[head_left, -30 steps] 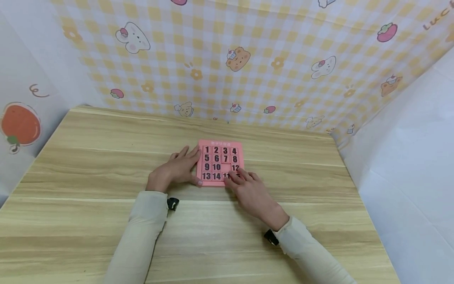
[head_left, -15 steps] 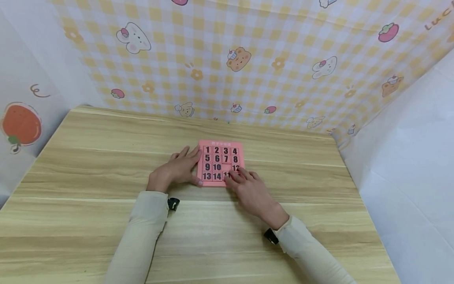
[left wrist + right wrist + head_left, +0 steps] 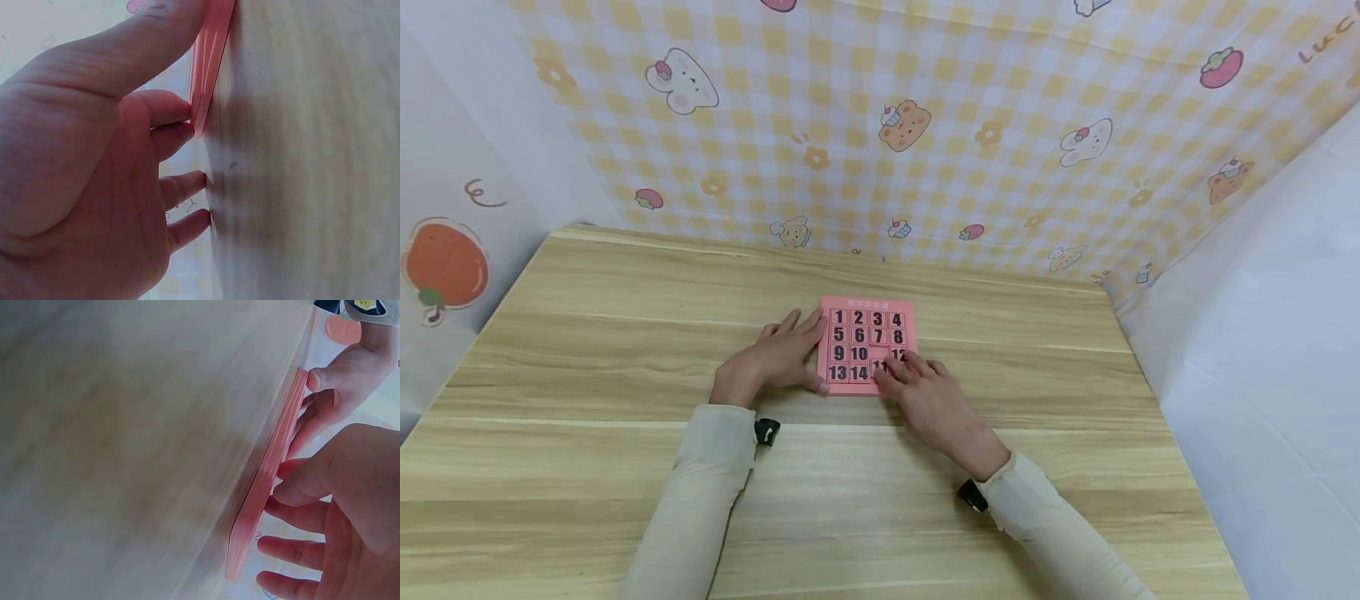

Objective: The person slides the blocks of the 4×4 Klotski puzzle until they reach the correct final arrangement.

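A pink sliding number puzzle (image 3: 848,388) lies flat on the wooden table, its black-numbered tiles set in rows. Tile 11 (image 3: 880,367) sits slightly high in the bottom row, under a vacant square (image 3: 878,353) below tile 7 (image 3: 878,336). My left hand (image 3: 775,354) holds the puzzle's left side, thumb at the near corner and index finger farther up the edge. With its fingertips, my right hand (image 3: 928,404) touches tiles at the near right; it hides the bottom right corner. In the right wrist view its thumb (image 3: 303,487) and index finger bend close together over the frame.
The wooden table (image 3: 625,467) stretches around the puzzle on all sides. A yellow checked cloth with cartoon prints (image 3: 850,125) stands behind its far edge. White sheets (image 3: 1270,292) close off both sides.
Tile 11 has slid slightly away from the person, toward the vacant square. The right fingertips have shifted a little the same way. The left hand and the puzzle frame keep their place.
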### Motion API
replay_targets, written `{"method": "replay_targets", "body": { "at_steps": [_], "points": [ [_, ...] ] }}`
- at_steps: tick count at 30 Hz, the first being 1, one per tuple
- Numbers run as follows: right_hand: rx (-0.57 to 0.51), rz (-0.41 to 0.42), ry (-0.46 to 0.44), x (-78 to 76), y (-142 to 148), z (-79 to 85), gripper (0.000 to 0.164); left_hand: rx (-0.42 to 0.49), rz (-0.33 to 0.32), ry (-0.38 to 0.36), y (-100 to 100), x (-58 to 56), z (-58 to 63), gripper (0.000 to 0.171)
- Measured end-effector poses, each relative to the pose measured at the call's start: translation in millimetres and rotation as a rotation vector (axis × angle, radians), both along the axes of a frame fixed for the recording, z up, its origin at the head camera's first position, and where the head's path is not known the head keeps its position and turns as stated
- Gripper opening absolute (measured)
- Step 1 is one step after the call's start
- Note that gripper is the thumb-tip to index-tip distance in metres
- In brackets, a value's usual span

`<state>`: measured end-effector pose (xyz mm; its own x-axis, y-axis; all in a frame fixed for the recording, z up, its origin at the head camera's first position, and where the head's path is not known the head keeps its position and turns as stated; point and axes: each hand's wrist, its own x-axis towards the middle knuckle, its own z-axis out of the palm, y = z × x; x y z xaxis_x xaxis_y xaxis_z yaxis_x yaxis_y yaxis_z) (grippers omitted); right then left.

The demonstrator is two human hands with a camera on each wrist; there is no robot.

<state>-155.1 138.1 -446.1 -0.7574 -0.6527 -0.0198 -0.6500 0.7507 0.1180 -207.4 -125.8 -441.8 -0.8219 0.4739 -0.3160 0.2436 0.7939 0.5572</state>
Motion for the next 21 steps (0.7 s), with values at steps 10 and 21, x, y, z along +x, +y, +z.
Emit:
{"method": "replay_targets", "body": {
  "at_steps": [10,21],
  "points": [
    [-0.016,0.011,0.016,-4.3,-0.3,0.4,0.041,0.006,-0.003,0.01,-0.1,-0.3,-1.6,0.114],
    [0.009,-0.008,0.003,-9.2,-2.5,2.6,0.041,0.008,0.0,0.009,-0.1,0.0,-1.2,0.114]
  ]
}}
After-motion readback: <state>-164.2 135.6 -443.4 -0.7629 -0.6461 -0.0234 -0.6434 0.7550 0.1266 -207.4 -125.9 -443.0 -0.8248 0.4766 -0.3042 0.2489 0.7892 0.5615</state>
